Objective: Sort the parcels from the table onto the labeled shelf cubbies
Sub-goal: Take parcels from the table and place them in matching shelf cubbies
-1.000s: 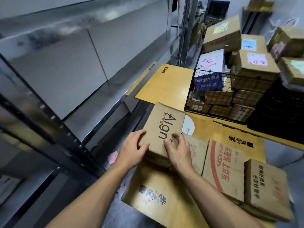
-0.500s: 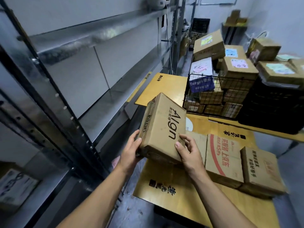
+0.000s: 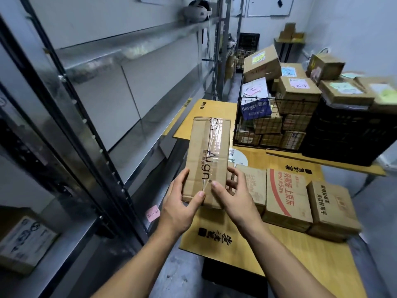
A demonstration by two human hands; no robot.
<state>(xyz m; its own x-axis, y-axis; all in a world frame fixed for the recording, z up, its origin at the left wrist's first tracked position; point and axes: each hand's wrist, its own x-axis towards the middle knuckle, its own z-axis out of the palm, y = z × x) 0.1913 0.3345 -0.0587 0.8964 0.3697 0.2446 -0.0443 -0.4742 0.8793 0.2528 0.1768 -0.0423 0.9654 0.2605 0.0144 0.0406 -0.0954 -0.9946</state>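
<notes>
A brown cardboard parcel printed "Align" is held up in front of me, lifted off the table, its taped face toward me. My left hand grips its lower left edge and my right hand grips its lower right edge. Three more brown parcels lie side by side on the cardboard-covered table just right of my hands. The metal shelf unit stands on my left, with a pink label stuck on a low shelf edge.
A black wire basket full of labelled boxes stands at the back of the table, beside a black crate topped with more boxes. A box sits in the low left cubby. A headset rests on the upper shelf.
Both hands have raised the Align parcel off the table and turned it upright, so its taped face shows. My view has tilted upward toward the shelves.
</notes>
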